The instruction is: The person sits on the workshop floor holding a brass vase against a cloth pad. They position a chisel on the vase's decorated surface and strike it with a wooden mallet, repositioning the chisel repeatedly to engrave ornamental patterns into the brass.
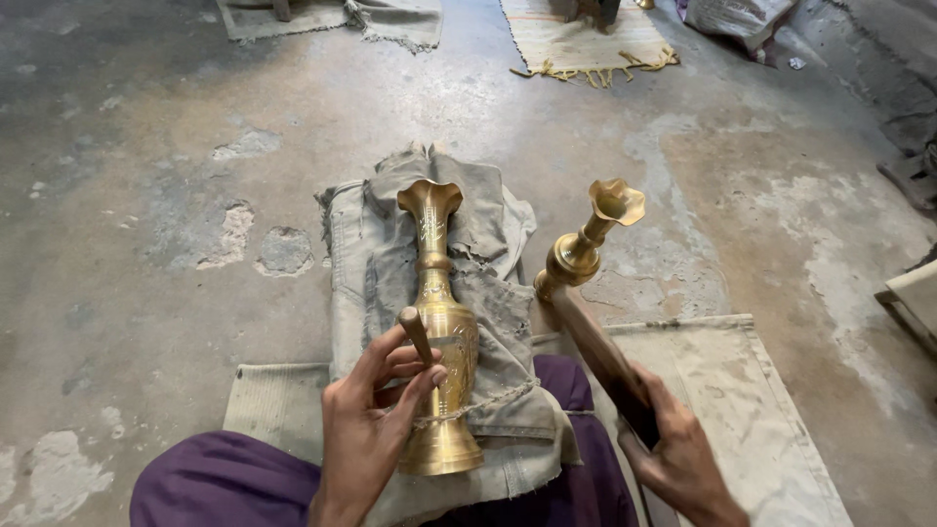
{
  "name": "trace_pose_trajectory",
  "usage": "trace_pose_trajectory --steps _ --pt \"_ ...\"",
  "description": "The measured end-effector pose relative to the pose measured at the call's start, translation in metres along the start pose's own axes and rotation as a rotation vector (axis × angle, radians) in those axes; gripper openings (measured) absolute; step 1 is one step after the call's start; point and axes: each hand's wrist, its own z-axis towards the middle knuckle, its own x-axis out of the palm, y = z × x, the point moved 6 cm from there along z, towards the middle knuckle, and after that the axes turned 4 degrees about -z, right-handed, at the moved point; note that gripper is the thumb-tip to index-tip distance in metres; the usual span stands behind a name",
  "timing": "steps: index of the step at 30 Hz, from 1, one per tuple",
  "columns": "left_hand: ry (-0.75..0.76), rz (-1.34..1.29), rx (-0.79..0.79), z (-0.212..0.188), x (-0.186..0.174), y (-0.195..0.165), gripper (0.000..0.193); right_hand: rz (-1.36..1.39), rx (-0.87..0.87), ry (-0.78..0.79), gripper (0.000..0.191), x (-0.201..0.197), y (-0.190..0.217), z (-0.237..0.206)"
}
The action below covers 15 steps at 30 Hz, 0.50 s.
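Note:
A tall engraved brass vase (439, 322) with a flared fluted mouth rests on a folded grey cloth (381, 244) across my lap. My left hand (371, 429) lies against its belly and pinches a short wooden-handled tool (418, 334) between the fingers, its tip on the vase body. A cord runs around the vase's narrow foot. My right hand (673, 454) grips a dark wooden mallet (600, 356) by its handle. Just beyond the mallet's far end stands a second brass vase (589, 244), leaning away to the right.
I sit on a pale mat (742, 410) on a worn, patched concrete floor (195, 215), purple trousers (224, 483) over my knees. A fringed rug (586, 39) and another cloth (390, 20) lie at the far edge. A pale slab (917, 298) sits at the right.

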Motion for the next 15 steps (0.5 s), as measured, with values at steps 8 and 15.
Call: trace_pose_trajectory --steps 8,15 --pt "-0.038 -0.039 0.081 -0.002 0.003 0.011 0.048 -0.436 -0.320 0.198 0.082 -0.020 0.059 0.048" --pt "-0.015 0.012 0.100 0.000 0.006 0.007 0.048 -0.508 -0.465 0.018 0.070 -0.050 0.104 0.083"
